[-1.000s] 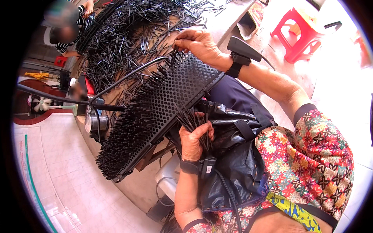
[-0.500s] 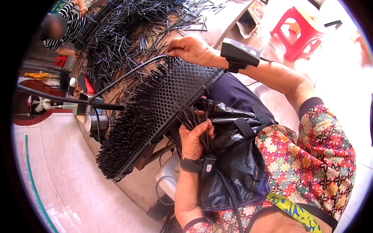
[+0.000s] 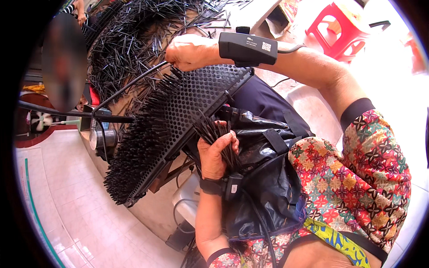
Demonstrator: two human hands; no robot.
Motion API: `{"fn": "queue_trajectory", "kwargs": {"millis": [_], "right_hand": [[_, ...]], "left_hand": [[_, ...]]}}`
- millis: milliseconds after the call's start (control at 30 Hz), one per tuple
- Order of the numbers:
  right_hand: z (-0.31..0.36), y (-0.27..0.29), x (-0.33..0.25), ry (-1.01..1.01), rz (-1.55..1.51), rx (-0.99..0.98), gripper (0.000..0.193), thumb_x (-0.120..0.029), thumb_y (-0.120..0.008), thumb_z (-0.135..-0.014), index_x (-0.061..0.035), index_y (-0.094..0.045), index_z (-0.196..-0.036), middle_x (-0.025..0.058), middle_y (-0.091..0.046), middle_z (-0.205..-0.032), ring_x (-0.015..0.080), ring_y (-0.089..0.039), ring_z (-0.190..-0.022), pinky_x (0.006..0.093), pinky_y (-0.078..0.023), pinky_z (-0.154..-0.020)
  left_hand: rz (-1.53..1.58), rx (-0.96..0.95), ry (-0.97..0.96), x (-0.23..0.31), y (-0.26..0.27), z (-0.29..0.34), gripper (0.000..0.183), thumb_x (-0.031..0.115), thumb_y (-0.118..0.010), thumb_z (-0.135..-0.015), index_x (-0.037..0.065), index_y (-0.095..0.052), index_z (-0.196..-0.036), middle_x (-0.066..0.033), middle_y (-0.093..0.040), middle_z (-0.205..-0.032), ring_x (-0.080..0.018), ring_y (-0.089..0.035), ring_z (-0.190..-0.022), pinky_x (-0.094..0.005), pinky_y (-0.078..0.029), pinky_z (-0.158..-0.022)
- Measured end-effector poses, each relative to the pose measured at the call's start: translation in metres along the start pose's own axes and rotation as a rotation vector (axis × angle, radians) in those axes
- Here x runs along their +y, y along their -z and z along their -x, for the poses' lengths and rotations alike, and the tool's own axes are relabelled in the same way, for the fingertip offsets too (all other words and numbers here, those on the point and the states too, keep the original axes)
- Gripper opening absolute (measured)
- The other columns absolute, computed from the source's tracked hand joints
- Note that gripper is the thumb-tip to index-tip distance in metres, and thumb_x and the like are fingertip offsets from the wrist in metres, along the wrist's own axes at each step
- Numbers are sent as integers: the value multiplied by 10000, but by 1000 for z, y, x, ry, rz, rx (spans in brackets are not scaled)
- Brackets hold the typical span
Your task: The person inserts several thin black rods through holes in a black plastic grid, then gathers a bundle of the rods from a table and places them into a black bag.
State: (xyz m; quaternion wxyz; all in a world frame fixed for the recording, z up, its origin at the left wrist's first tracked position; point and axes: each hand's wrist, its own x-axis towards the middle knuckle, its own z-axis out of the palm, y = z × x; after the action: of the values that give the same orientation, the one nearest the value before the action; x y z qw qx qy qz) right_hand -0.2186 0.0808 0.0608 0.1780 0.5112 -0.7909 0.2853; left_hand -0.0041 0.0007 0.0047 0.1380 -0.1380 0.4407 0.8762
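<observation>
My left hand (image 3: pixel 216 152) is closed around a loose bundle of black bristles (image 3: pixel 206 127) over my lap. In front of it tilts a black perforated board (image 3: pixel 199 96), with short black bristles standing thickly from its lower left part and bare holes toward the upper right. My right hand (image 3: pixel 190 52) is closed beside the board's upper edge, fingers bunched together. The tip of a thin dark rod (image 3: pixel 134 83) meets its fingertips; whether they grip it or something smaller is hidden. A black plastic apron (image 3: pixel 263 192) covers my lap.
A large heap of loose black strips (image 3: pixel 129 49) lies beyond the board. A metal can or spool (image 3: pixel 98 139) stands at left, below a dark bar (image 3: pixel 111 118). A red stool (image 3: pixel 337 31) stands at upper right. Another person's hand (image 3: pixel 80 11) shows at upper left.
My right hand has moved left along the board's upper edge, over the rod's end. My left hand still holds the bristles. The view has shifted slightly, and the other person has come lower in it.
</observation>
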Motion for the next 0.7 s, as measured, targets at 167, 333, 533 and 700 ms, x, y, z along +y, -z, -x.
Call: {"fn": "queue_trajectory", "kwargs": {"millis": [167,333,533,700], "right_hand": [[7,-6,10,19,-38,25,105,-85,-527,-642,-6,-568,-697,152,-519,-563,310,-540,-541,368,-439,-510],[16,-3,-6,28,212,-64,111,-95,-533,-657,13,-510,-658,151,-486,-516,326,-533,-518,389,-421,-459],[6,-4,5,-37,166,-122,132,-101,-546,-618,19,-500,-651,163,-507,-577,311,-555,-568,369,-453,-498],[8,-4,2,-79,114,-103,219,-189,-550,-713,18,-515,-648,168,-528,-605,316,-557,-591,361,-455,-522]], "left_hand": [[14,10,-11,3,4,-1,311,27,-564,-712,49,-454,-1002,-96,-514,-708,-168,-497,-546,-262,-410,-468],[32,19,-73,11,8,1,315,48,-548,-731,78,-451,-1029,-95,-498,-723,-162,-474,-563,-267,-398,-479],[155,-27,-140,21,9,-1,323,39,-558,-727,62,-444,-1028,-100,-506,-719,-170,-478,-566,-273,-406,-480],[194,12,-228,35,6,3,294,58,-546,-748,79,-446,-1024,-84,-480,-717,-161,-463,-577,-277,-397,-487]]}}
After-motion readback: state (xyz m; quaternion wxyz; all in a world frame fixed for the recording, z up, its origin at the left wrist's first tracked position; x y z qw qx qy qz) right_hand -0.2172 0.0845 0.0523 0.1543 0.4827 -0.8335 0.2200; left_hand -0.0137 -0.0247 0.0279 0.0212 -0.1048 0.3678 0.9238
